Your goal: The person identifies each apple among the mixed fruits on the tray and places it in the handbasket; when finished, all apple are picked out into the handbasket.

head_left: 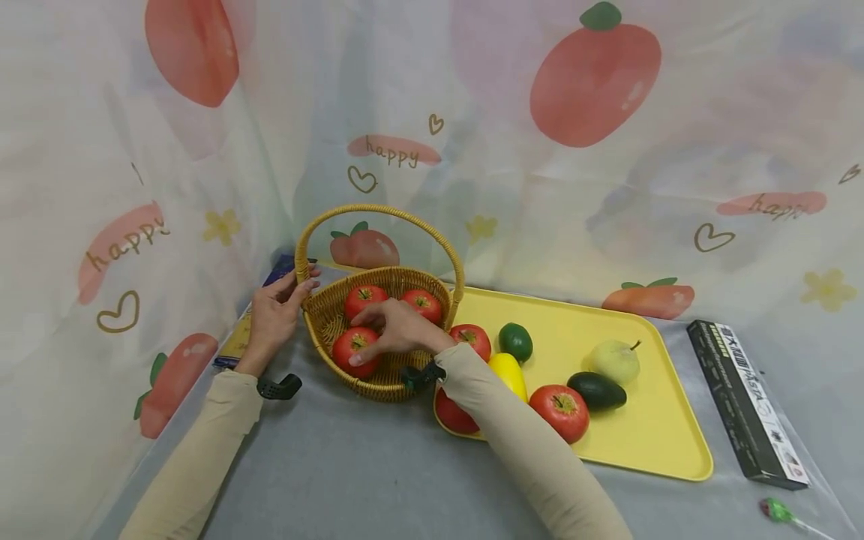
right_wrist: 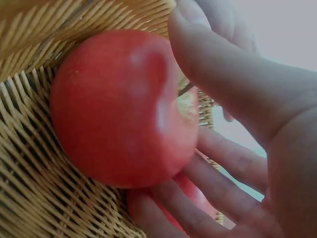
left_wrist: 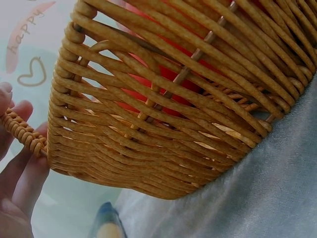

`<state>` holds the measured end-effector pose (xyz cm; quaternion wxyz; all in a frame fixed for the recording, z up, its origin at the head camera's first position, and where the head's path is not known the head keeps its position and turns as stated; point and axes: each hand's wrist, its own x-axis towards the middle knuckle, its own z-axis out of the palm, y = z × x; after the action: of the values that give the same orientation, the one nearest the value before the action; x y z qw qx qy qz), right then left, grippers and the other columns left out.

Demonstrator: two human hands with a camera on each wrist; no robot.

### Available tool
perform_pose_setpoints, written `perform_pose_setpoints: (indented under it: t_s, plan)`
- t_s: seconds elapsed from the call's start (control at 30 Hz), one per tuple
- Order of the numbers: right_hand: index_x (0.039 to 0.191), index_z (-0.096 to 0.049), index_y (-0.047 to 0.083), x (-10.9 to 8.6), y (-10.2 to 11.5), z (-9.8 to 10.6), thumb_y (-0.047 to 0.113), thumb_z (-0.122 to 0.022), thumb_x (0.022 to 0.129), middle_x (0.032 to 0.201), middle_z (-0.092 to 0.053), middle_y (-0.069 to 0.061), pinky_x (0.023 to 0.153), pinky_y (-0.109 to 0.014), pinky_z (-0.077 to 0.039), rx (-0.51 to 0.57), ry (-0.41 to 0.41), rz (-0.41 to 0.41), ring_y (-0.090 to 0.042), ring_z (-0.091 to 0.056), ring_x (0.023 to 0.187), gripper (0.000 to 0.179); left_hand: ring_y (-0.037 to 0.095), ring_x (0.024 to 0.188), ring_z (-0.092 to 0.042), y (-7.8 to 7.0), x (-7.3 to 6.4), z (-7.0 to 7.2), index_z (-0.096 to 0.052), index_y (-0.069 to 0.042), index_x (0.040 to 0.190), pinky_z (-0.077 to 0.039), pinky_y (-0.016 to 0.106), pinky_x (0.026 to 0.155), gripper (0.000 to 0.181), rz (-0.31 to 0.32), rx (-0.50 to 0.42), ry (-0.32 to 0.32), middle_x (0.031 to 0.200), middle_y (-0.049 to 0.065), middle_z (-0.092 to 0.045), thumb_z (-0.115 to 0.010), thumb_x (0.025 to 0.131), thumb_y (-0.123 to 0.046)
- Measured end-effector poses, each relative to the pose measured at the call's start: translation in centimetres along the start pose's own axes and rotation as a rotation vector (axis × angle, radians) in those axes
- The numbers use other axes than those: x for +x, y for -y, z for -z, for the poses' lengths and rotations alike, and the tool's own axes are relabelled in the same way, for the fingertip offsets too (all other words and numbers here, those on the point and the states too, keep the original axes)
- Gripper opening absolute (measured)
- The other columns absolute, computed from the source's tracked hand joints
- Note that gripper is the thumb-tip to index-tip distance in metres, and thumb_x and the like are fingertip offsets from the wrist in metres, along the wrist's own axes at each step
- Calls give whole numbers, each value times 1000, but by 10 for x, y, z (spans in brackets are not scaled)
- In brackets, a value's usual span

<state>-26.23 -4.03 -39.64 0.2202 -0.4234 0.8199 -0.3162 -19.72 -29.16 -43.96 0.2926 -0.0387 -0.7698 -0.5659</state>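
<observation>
A wicker basket (head_left: 313, 324) with a tall arched handle stands at the left of the table, holding three red apples. Around the foot of its handle (left_wrist: 24, 133), my left hand (head_left: 273, 321) has its thumb and fingers closed. My right hand (head_left: 401, 330) reaches inside and holds the front-left apple (head_left: 346, 349), thumb on one side and fingers on the other. In the right wrist view that apple (right_wrist: 119, 109) lies between thumb and fingers, against the woven wall. Behind it sit a second apple (head_left: 365, 298) and a third apple (head_left: 423, 304).
Right of the basket lies a yellow tray (head_left: 648, 442) with more apples (head_left: 559, 414), a yellow fruit (head_left: 508, 373), a green fruit (head_left: 516, 343), a dark avocado (head_left: 597, 391) and a pear (head_left: 616, 361). Beyond it are a black box (head_left: 732, 409) and a lollipop (head_left: 776, 511).
</observation>
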Motion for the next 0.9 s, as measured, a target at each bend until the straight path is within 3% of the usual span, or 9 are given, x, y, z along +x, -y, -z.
perform_pose_setpoints:
  t_s: [0.2,0.37,0.5,0.73,0.9]
  plan:
    - [141,-69,6,-26,0,15,27,-92,86,138,-72,-11,110,-51,-54,127,-31,81,-33,-68,128,63,8,109,-75,2,0,-1,-71,-9,140,-56,13,91,33,-7,-21,3,128,25,-74,-64,108,-15]
    - [137,-71,9,-62,-3,35,24,-92,85,132,-74,-8,107,-51,-57,200,-100,107,-32,-70,125,59,8,109,-75,3,0,-1,-70,-7,141,-56,14,91,34,-18,-29,4,129,25,-73,-63,108,-13]
    - [136,-71,8,-93,-12,49,20,-92,85,133,-74,-13,105,-54,-57,275,-206,118,-34,-71,122,56,3,109,-74,3,1,-1,-69,-8,142,-57,15,92,35,-18,-36,7,131,25,-72,-63,108,-13]
    - [128,-76,8,-129,-41,65,16,-93,84,118,-77,-17,100,-53,-59,335,-487,86,-39,-72,112,48,-1,107,-72,2,2,-1,-67,-1,142,-55,12,91,36,-12,-29,-8,131,27,-72,-62,109,-13]
    - [140,-68,8,-137,-67,68,10,-90,86,136,-70,-18,107,-60,-54,328,-499,37,-42,-66,126,59,-1,107,-72,3,1,-3,-67,1,142,-55,12,92,37,-4,-28,-4,131,27,-72,-62,109,-14]
